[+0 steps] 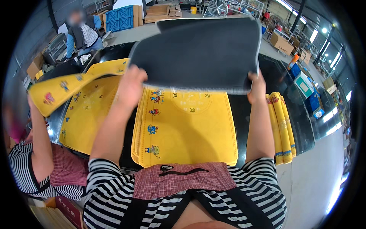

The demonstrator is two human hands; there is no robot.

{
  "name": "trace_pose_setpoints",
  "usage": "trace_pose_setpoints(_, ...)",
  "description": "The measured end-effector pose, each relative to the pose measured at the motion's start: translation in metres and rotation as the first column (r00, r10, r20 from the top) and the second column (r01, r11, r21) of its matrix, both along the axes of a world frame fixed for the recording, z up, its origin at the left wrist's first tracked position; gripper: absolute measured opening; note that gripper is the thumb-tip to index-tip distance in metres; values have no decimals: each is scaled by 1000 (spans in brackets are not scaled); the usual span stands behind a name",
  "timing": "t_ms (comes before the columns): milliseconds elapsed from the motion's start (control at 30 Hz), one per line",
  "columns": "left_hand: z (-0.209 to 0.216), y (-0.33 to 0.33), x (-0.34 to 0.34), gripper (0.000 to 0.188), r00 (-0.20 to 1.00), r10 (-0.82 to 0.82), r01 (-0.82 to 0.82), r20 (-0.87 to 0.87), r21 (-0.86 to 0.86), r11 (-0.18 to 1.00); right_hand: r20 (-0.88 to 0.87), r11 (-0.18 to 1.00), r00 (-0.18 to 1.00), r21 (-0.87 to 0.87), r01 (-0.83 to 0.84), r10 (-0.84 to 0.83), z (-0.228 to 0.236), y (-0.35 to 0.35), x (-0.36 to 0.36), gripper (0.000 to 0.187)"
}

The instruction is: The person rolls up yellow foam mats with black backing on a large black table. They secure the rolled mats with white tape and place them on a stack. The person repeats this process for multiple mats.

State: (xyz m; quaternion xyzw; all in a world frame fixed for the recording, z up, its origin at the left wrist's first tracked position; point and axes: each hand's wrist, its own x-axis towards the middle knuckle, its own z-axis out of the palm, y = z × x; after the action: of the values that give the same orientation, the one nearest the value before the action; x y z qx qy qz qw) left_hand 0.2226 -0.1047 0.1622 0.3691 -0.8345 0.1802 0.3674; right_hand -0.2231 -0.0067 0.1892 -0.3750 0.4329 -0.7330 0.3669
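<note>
I hold up a large mat (pixel 198 57) with its dark grey face toward me and a pale stitched edge. My left hand (pixel 131 84) is closed on its near left corner, slightly blurred. At the near right corner, my right hand (pixel 257 84) pinches the edge. Beneath it on the table lies a stack of yellow mats (pixel 190 133) printed with small colourful cartoon figures. The raised mat hides the far part of that stack.
To the left, a co-worker's arm (pixel 40 145) lifts a yellow mat (pixel 65 89) above another yellow pile (pixel 87 110). Rolled yellow mats (pixel 281 128) lie right of my stack on the black table (pixel 301 129). Boxes (pixel 305 86) and an orange-capped item (pixel 293 61) line its right edge. Another person (pixel 84 34) stands beyond.
</note>
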Motion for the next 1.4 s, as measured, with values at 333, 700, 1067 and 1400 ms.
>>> trace_pose_setpoints(333,-164,136,11,18,950,-156,-144,270,824,548,-387,753,921,619,223,46,-241,131,-3,43)
trace_pose_setpoints(700,-154,197,17,29,947,-301,-67,112,986,155,-626,701,769,607,374,132,-242,194,1,47)
trace_pose_setpoints(1067,-209,-6,-66,50,375,704,866,-603,499,-33,-587,754,804,569,329,92,-219,212,35,44)
trace_pose_setpoints(1400,-139,-163,-122,82,-38,621,946,-783,171,274,-599,729,801,551,407,6,-240,217,38,41)
